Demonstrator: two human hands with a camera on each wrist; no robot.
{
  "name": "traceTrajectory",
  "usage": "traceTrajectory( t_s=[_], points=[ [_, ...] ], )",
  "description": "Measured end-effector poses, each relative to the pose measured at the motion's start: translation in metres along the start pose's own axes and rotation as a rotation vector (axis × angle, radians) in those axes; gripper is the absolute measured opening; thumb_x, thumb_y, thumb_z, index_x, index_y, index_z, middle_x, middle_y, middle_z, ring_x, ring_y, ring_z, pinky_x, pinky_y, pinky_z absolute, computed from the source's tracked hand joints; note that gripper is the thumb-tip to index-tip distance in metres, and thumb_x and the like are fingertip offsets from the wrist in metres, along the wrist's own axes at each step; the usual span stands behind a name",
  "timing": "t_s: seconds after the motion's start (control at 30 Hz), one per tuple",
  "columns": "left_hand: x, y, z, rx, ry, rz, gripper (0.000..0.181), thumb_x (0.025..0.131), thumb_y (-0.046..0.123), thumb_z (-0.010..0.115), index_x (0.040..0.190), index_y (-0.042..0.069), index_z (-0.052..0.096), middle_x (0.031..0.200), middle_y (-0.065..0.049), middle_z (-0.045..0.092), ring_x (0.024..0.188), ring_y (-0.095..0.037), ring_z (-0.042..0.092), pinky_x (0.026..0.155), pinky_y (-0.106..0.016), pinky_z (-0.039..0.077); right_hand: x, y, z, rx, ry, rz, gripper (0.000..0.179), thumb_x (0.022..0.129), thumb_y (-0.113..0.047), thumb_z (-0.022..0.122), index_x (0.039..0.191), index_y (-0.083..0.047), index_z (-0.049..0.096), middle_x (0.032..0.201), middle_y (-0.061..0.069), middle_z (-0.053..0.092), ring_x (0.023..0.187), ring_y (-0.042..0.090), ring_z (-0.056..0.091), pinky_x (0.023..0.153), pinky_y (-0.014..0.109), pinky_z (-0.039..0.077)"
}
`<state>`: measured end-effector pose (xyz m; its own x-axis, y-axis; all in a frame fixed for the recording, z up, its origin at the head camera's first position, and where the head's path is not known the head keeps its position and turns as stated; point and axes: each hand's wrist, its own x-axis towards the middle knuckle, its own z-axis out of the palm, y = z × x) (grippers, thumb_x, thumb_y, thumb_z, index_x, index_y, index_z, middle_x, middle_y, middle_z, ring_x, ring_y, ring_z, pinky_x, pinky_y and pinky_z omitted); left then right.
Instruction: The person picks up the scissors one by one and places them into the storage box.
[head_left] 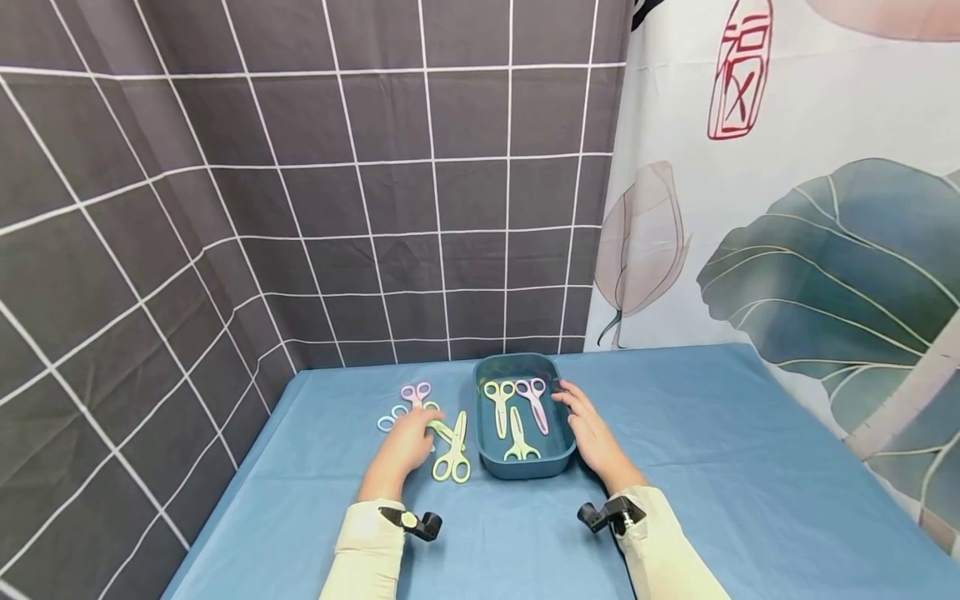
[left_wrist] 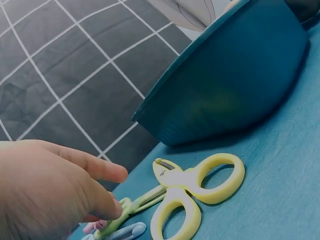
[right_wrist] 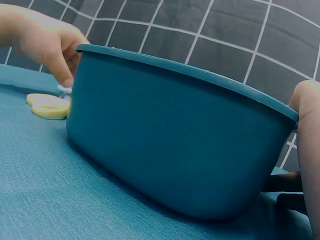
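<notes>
My left hand (head_left: 405,442) reaches down over a loose pile of children's scissors beside the basin, its thumb and index finger apart. In the left wrist view the thumb tip is right at the green scissors (left_wrist: 140,201). Yellow scissors (head_left: 453,452) lie over the green pair, handles toward me. Blue scissors (left_wrist: 125,233) and pink scissors (head_left: 414,401) are partly hidden by the hand. My right hand (head_left: 592,433) rests on the right rim of the blue plastic basin (head_left: 527,470), fingertips over the edge. Inside lie yellow scissors (head_left: 501,414), purple-pink scissors (head_left: 537,409) and light green scissors (head_left: 517,436).
A blue cloth (head_left: 750,483) covers the table. Behind it hangs a dark grey curtain (head_left: 390,200) with white grid lines, and a white curtain (head_left: 675,108) with leaf prints is at the right. Black wrist mounts (head_left: 611,514) sit at both cuffs.
</notes>
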<state>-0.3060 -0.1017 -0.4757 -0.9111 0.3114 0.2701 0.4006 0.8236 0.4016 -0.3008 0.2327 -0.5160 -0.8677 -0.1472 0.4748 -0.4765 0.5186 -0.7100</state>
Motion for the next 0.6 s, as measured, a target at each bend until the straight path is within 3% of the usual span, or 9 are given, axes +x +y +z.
traceTrajectory(
  t_s=[0.3, 0.6],
  points=[
    [-0.001, -0.003, 0.004, 0.001, 0.014, 0.023, 0.037, 0.08, -0.012, 0.067, 0.113, 0.003, 0.072, 0.114, -0.017, 0.07, 0.113, -0.038, 0.064, 0.101, -0.053, 0.047, 0.0, -0.001, 0.0, 0.004, 0.002, 0.002, 0.043, 0.097, 0.003, 0.036, 0.133, -0.001, 0.059, 0.158, 0.018, 0.037, 0.147, 0.041, 0.031, 0.115, 0.06, 0.027],
    [-0.001, -0.013, 0.009, -0.021, 0.016, -0.048, 0.036, 0.082, -0.01, 0.069, 0.115, 0.004, 0.072, 0.123, -0.018, 0.066, 0.119, -0.04, 0.06, 0.105, -0.053, 0.045, -0.001, 0.001, 0.001, -0.001, 0.014, -0.017, 0.042, 0.097, 0.004, 0.036, 0.131, 0.0, 0.059, 0.158, 0.019, 0.037, 0.146, 0.042, 0.032, 0.114, 0.06, 0.028]
  ],
)
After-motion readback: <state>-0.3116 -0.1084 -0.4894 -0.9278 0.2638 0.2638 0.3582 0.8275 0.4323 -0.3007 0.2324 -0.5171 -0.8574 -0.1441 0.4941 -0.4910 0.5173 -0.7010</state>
